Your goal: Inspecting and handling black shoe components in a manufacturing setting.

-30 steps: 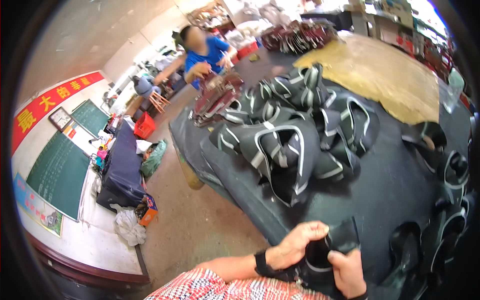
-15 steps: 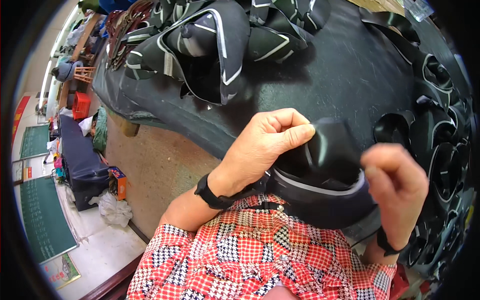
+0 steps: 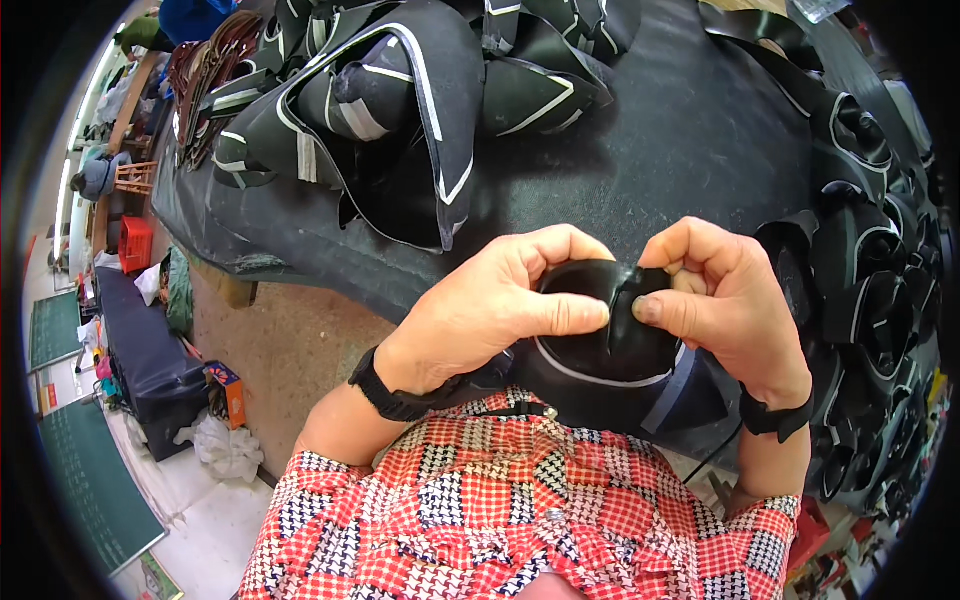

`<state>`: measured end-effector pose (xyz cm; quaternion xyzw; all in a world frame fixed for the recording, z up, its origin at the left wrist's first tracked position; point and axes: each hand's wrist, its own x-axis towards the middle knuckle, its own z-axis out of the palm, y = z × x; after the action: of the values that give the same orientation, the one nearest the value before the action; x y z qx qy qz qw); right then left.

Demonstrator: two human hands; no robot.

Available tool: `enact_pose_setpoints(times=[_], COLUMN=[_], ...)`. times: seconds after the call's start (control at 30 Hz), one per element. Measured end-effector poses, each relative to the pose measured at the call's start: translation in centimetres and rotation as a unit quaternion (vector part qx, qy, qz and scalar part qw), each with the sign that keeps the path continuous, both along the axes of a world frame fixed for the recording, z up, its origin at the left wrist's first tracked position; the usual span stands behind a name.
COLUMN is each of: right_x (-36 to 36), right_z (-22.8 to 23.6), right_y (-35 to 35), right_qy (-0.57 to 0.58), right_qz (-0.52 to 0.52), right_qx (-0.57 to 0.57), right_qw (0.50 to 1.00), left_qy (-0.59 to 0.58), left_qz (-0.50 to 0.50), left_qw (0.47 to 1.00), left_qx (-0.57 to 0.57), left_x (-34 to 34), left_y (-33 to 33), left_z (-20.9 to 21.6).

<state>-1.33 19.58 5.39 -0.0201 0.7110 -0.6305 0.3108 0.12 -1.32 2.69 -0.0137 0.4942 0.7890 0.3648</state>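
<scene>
A curved black leather shoe upper (image 3: 585, 350) with a pale strip along its edge is held up close to my body. My left hand (image 3: 500, 300) pinches its top rim, thumb on the near face and fingers behind. Opposite it, my right hand (image 3: 722, 300) grips the same rim between thumb and bent fingers. The two thumbs are close together, with a fold of leather between them. Below hangs a lower black part (image 3: 640, 400) of the piece, crossed by a grey band. My fingertips behind the leather are partly hidden.
A black-covered table (image 3: 660, 170) lies ahead. On it sits a heap of white-taped black leather pieces (image 3: 455, 110), with brown strips (image 3: 205, 75) at its left. More black pieces (image 3: 870, 250) crowd the right side. A dark padded bench (image 3: 150, 340) and red crate (image 3: 135, 243) stand left.
My right hand, blurred and apart from the rim before, has moved left and now grips the leather beside my left thumb. The upper's top edge is now drawn into a fold.
</scene>
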Motion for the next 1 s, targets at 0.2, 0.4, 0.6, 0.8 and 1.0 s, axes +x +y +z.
enact_pose_setpoints(times=[0.2, 0.4, 0.6, 0.8, 1.0], right_x=[-1.7, -2.5, -1.8, 0.1, -0.5], right_z=[0.8, 0.1, -3.2, -4.9, -7.5], right_y=[-1.3, -2.2, -2.3, -2.2, -1.0], right_qy=[-0.072, -0.088, -0.068, -0.131, -0.184], right_qz=[0.044, 0.074, 0.071, 0.038, 0.043], right_qx=[0.025, 0.038, -0.13, -0.204, -0.215], right_qw=[0.996, 0.993, 0.987, 0.97, 0.958], left_qy=[-0.013, -0.002, 0.023, 0.074, -0.04], left_qz=[0.013, -0.005, 0.004, -0.03, -0.082], left_qw=[1.0, 1.0, 1.0, 0.996, 0.996], left_qx=[-0.007, -0.01, -0.01, -0.046, -0.012], left_x=[-0.6, -0.8, -1.0, -0.9, -0.8], left_y=[-1.0, -1.4, -1.9, -1.6, -1.2], left_z=[-0.7, -1.0, -2.1, -3.3, -5.2])
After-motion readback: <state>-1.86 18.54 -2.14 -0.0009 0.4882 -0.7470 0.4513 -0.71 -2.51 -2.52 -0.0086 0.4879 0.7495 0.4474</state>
